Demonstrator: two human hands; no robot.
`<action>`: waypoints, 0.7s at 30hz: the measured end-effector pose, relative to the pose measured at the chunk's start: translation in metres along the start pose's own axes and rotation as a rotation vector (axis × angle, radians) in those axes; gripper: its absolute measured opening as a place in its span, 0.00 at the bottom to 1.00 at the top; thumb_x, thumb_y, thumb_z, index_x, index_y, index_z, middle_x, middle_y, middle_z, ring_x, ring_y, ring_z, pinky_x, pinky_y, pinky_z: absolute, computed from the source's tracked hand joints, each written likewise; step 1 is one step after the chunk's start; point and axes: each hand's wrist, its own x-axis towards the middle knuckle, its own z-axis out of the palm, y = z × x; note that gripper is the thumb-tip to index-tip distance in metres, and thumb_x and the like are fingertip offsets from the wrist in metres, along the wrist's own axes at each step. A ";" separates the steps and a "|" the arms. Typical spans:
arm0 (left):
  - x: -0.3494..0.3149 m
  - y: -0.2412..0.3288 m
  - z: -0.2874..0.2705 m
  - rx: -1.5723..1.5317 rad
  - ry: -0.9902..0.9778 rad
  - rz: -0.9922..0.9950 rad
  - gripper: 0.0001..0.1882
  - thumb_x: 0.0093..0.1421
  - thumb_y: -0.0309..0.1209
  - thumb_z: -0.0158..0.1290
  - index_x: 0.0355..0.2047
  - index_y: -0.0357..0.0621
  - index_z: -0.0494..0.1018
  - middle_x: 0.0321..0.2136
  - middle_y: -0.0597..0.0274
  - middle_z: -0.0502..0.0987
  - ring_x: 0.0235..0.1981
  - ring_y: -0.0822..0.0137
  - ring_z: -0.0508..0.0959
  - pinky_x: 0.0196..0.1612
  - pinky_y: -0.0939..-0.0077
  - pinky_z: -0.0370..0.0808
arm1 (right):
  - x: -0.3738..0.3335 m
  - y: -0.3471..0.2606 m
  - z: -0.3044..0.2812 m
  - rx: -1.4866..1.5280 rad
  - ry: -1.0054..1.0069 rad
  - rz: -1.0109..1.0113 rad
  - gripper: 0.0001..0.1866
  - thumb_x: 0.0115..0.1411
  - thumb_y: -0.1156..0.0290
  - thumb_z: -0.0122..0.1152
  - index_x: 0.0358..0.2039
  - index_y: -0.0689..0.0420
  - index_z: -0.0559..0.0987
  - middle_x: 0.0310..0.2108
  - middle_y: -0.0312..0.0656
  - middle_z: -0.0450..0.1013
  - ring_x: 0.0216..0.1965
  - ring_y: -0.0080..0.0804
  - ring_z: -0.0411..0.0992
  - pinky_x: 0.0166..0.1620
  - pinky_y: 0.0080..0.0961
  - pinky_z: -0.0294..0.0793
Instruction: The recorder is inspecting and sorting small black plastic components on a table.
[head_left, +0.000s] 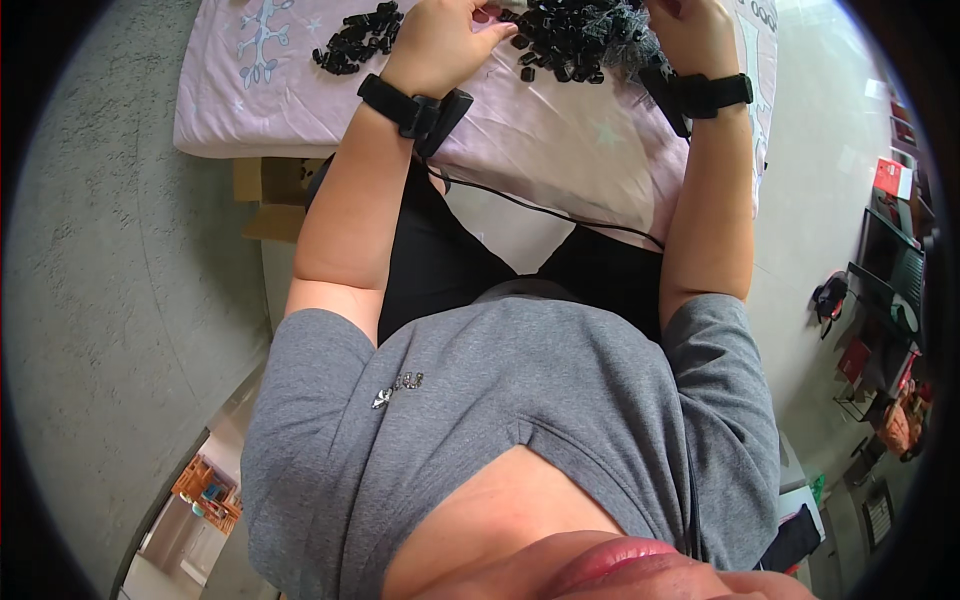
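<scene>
Seated at a low surface draped in a pale pink printed cloth, you work both hands at the top edge of the view. Your left hand rests curled at the near side of the large heap of small black plastic parts; its fingers are bent inward, but whether they pinch a piece cannot be told, since the fingertips sit at the frame's rim. Your right hand lies on the far right of the same heap, its fingers cut off by the edge (their grip cannot be told either). A smaller pile of the same black pieces lies apart to the left on the cloth.

Each wrist carries a black strap with a small black unit, and a thin black cable trails across your lap. To work cleanly, it seems wise to lift one piece at a time and keep the two piles separate. No bin or tray shows; a brown cardboard box sits under the cloth's edge, its contents hidden.
</scene>
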 end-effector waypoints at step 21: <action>-0.013 -0.006 0.019 0.192 -0.153 0.121 0.10 0.59 0.32 0.64 0.39 0.41 0.83 0.28 0.54 0.83 0.29 0.62 0.83 0.35 0.69 0.78 | 0.001 0.009 0.006 -0.012 -0.027 -0.012 0.08 0.55 0.76 0.64 0.36 0.61 0.85 0.30 0.54 0.81 0.33 0.47 0.81 0.39 0.35 0.80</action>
